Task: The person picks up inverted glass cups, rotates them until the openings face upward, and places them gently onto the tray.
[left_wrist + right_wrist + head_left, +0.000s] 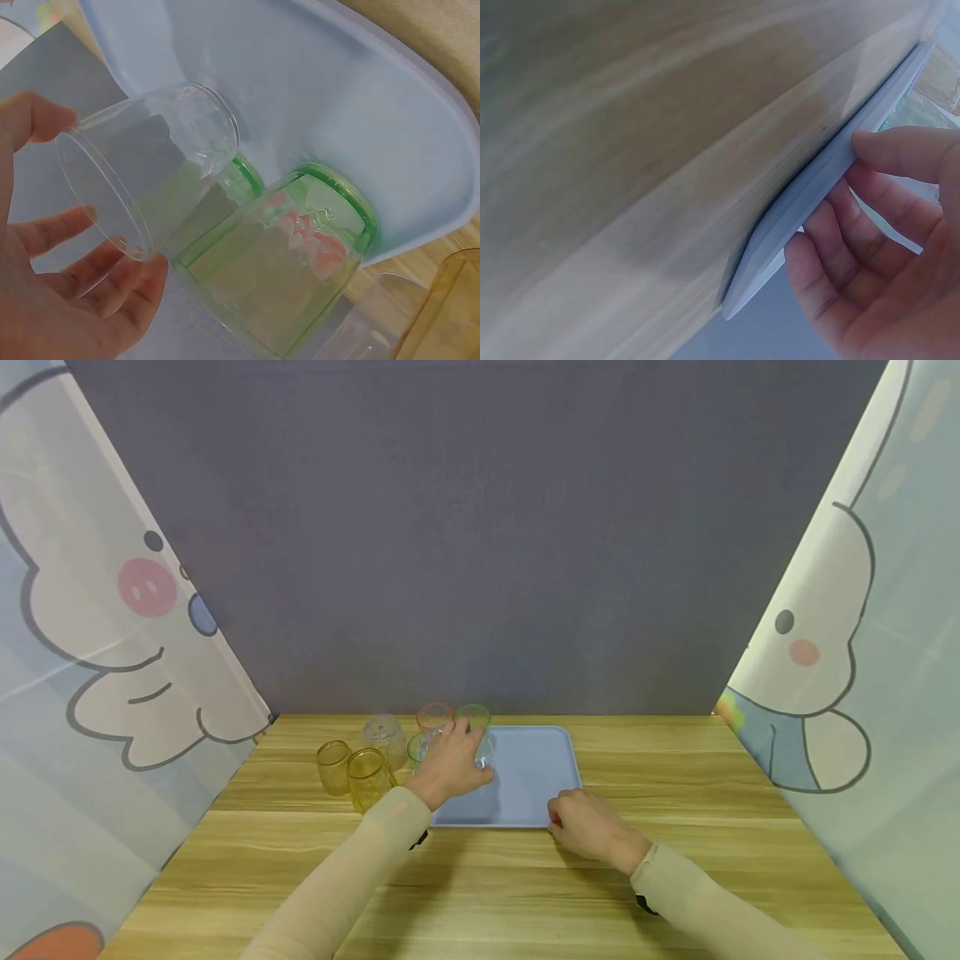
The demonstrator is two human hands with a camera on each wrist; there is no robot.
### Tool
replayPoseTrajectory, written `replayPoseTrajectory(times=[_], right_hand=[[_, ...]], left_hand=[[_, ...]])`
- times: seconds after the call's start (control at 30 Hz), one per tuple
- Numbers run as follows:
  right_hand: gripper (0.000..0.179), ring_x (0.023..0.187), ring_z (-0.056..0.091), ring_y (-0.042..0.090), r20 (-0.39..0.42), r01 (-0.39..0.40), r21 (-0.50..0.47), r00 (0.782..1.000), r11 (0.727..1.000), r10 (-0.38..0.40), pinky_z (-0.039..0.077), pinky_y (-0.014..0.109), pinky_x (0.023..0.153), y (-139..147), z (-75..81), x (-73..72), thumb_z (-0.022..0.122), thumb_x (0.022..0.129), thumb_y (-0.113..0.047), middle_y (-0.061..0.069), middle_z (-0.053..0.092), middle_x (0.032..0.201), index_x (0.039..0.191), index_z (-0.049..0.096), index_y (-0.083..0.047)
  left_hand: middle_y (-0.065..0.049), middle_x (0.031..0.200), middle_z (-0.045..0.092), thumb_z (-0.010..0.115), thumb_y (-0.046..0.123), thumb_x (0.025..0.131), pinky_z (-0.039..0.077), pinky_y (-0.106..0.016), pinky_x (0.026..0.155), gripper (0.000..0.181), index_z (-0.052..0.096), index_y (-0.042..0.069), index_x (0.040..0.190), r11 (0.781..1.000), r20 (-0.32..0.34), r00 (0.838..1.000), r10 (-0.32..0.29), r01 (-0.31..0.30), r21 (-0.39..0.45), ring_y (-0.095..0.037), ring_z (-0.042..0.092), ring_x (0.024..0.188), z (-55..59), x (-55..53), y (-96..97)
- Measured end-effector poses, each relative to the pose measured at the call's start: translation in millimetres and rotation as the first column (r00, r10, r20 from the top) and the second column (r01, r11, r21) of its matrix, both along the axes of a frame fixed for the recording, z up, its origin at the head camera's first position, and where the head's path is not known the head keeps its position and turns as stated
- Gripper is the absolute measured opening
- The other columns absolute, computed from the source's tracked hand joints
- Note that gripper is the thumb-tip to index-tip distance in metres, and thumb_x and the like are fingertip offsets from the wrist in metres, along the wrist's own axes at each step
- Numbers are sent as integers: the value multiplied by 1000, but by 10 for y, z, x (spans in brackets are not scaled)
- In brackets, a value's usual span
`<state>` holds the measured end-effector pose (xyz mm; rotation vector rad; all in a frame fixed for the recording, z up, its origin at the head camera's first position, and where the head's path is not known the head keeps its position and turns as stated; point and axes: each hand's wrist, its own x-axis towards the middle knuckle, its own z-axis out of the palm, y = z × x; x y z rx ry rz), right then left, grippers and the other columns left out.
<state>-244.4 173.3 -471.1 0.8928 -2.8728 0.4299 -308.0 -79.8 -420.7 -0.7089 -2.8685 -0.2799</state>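
Note:
My left hand (452,762) reaches over the left part of a pale blue tray (532,777). Its thumb and fingertips hold a clear glass (150,169) around the rim, with the glass's base close to the tray surface. Right beside that glass, a green glass (307,247) stands at the tray's left side, and a second green glass (474,714) is behind the hand. A glass with a reddish rim (435,713) stands between them at the back. My right hand (596,828) pinches the tray's near right corner, thumb on the rim and fingers curled at it.
Left of the tray, two amber glasses (371,783) and another clear glass (385,742) stand on the wooden table (675,893). A grey cloth wall (487,543) rises at the table's back edge, with printed curtains (810,710) on both sides.

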Motion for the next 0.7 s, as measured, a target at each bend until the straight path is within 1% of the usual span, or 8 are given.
replayPoseTrajectory(times=[0.13,0.3,0.53,0.7], right_hand=[[24,62,52,7,1,-1,-5,1000,1000,1,43,25,53,-5,7,5,79,85,-10,-6,57,70,70,61,-15],[24,62,52,7,2,3,-1,1000,1000,-3,43,25,53,-10,12,7,78,86,-9,-5,57,70,70,61,-15],[24,62,51,7,4,5,-3,1000,1000,-5,43,26,52,-14,16,9,78,85,-10,-5,56,70,70,61,-15],[24,62,52,7,1,5,2,1000,1000,-5,43,26,53,-12,-3,-5,79,85,-10,-6,56,69,70,61,-15]], left_hand=[[-13,117,53,74,36,86,49,-50,85,57,61,5,132,1000,-2,1000,5,-5,-9,-30,51,102,-9,-12,-5],[-13,117,54,72,38,86,49,-49,85,57,61,5,132,1000,-13,1000,9,-10,-30,-30,52,101,-23,-32,-6],[-12,116,54,72,36,86,49,-47,84,55,62,5,130,999,5,1000,10,-10,-33,-29,51,100,-33,-53,-7],[-12,118,54,71,36,88,49,-45,82,56,60,6,134,999,31,999,19,-18,-51,-28,50,99,-11,-56,0]])
